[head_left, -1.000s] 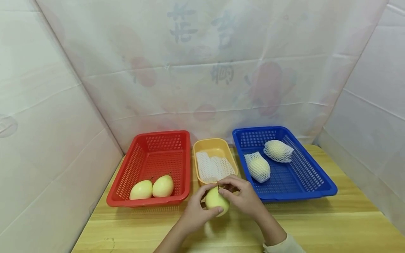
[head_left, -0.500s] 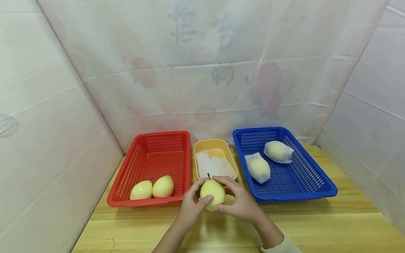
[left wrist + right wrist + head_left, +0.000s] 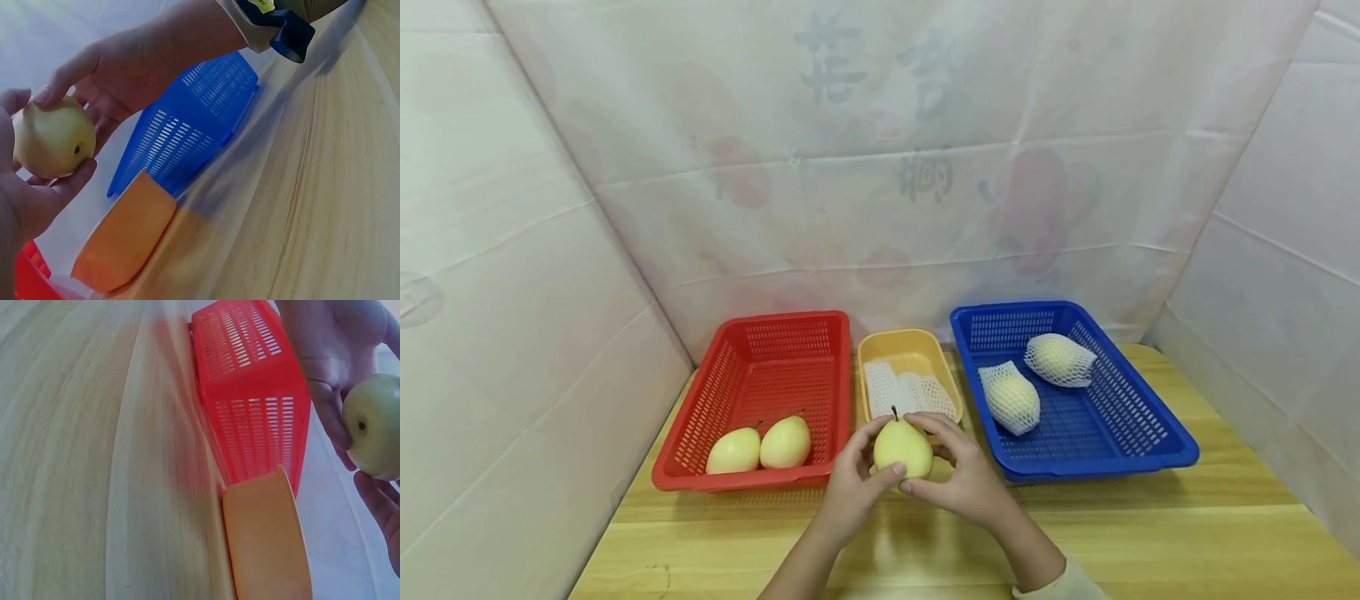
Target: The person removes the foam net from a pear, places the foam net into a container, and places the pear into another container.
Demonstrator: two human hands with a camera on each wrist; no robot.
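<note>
Between my two hands is a pale yellow-green pear [image 3: 903,450], held upright with its dark stem on top, above the table in the head view. My left hand [image 3: 852,483] grips its left side, thumb across the front. On the other side my right hand [image 3: 964,475] holds it with curled fingers and thumb. The left wrist view shows the pear [image 3: 55,139] from below with its dark blossom end, as does the right wrist view. Just behind the hands stands a small yellow tray [image 3: 910,339] with several white foam nets [image 3: 891,392] in it.
A red basket [image 3: 670,450] at left holds two bare pears [image 3: 786,442]. At right, a blue basket [image 3: 1120,462] contains two pears in foam nets [image 3: 1013,402]. Beneath everything is a wooden table [image 3: 700,542], with white cloth walls [image 3: 880,208] behind and at the sides.
The pear has shifted slightly left and turned upright, stem up. My right hand's fingers have gone from near the stem to the pear's right side. Baskets and tray stay put.
</note>
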